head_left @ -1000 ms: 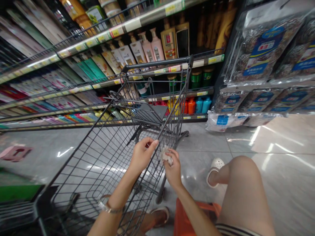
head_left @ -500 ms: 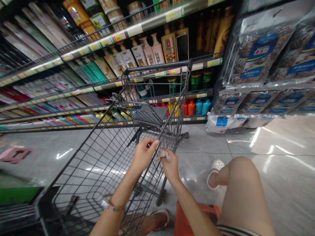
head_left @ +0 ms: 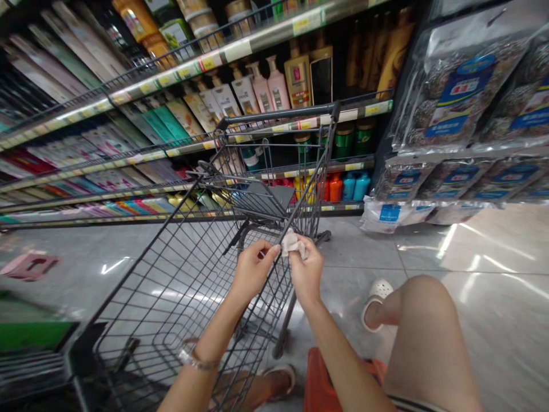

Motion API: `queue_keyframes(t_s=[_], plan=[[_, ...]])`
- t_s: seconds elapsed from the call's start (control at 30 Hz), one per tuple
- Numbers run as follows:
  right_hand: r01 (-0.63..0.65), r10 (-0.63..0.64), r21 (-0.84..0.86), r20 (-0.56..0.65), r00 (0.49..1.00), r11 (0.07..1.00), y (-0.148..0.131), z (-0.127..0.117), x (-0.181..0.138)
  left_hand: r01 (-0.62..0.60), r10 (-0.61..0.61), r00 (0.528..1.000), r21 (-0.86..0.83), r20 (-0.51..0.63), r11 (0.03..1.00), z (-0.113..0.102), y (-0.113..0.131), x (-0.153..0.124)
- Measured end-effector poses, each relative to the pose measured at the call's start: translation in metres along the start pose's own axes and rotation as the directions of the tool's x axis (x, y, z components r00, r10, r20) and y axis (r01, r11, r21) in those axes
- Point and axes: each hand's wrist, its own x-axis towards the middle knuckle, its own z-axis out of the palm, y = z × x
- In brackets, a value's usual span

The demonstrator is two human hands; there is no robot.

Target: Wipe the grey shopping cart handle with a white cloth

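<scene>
A grey wire shopping cart (head_left: 171, 274) stands in front of me. My left hand (head_left: 254, 269) is closed at its near-side top rail, with the thumb and forefinger pinched against the wire; the other fingers curl under and are partly hidden. My right hand (head_left: 307, 272) pinches a crumpled off-white tissue or wipe (head_left: 294, 244) between thumb and fingers. The cloth-like piece sits at the same rail, just right of my left fingertips. A folded grey seat flap (head_left: 268, 200) shows toward the cart's handle end (head_left: 278, 116).
Shelves of bottles (head_left: 223, 100) run behind the cart. Packs of steel scourers (head_left: 461, 97) hang at the right. An orange stool (head_left: 319, 383) is under me, near my bent leg (head_left: 429, 337). A pink stool (head_left: 30, 266) stands on the floor at left.
My right hand has moved up and slightly right along the rail with the crumpled tissue, which now shows more fully. My left hand has barely shifted.
</scene>
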Motion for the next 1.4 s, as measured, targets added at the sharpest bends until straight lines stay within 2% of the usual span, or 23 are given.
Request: queue_keyframes(t_s=[0.07,0.17,0.33,0.5,0.63,0.77,0.87,1.0,1.23,1.3,1.4], plan=[[0.152,-0.15,-0.043,0.041,0.988,0.987,0.0,0.002,0.002,-0.008,0.008,1.0,0.007,-0.001,1.0,0.0,0.0,0.001],[0.28,-0.271,-0.086,0.1,0.957,0.956,0.004,0.003,-0.002,-0.014,0.014,1.0,0.021,-0.004,1.0,0.001,0.0,0.001],[0.363,-0.351,-0.102,0.122,0.929,0.926,0.014,0.0,-0.013,-0.01,0.01,1.0,0.018,0.009,1.0,0.001,0.001,0.0],[0.397,-0.389,-0.125,0.087,0.917,0.909,0.023,-0.001,-0.019,-0.014,0.014,1.0,0.028,0.009,1.0,0.0,0.001,-0.001],[0.372,-0.368,-0.131,0.054,0.928,0.919,0.035,0.0,-0.025,-0.018,0.018,1.0,0.047,0.003,0.999,0.0,0.001,0.0],[0.274,-0.27,-0.155,0.048,0.962,0.949,0.054,-0.001,-0.035,-0.007,0.007,1.0,0.061,-0.003,0.998,-0.001,0.002,0.0],[0.225,-0.211,-0.187,0.089,0.973,0.956,0.072,-0.008,-0.044,0.0,0.0,1.0,0.071,-0.002,0.997,-0.001,0.004,0.0],[0.226,-0.19,-0.247,0.16,0.969,0.942,0.088,-0.019,-0.05,0.004,-0.004,1.0,0.069,0.001,0.998,0.0,0.004,0.001],[0.26,-0.175,-0.329,0.267,0.948,0.908,0.093,-0.036,-0.042,0.011,-0.011,1.0,0.075,-0.012,0.997,0.0,0.004,0.0],[0.227,-0.147,-0.355,0.239,0.96,0.907,0.091,-0.04,-0.037,0.015,-0.014,1.0,0.078,-0.013,0.997,0.0,0.004,0.0],[0.177,-0.139,-0.342,0.131,0.982,0.923,0.088,-0.043,-0.028,0.013,-0.013,1.0,0.086,-0.009,0.996,-0.001,0.004,-0.001]])
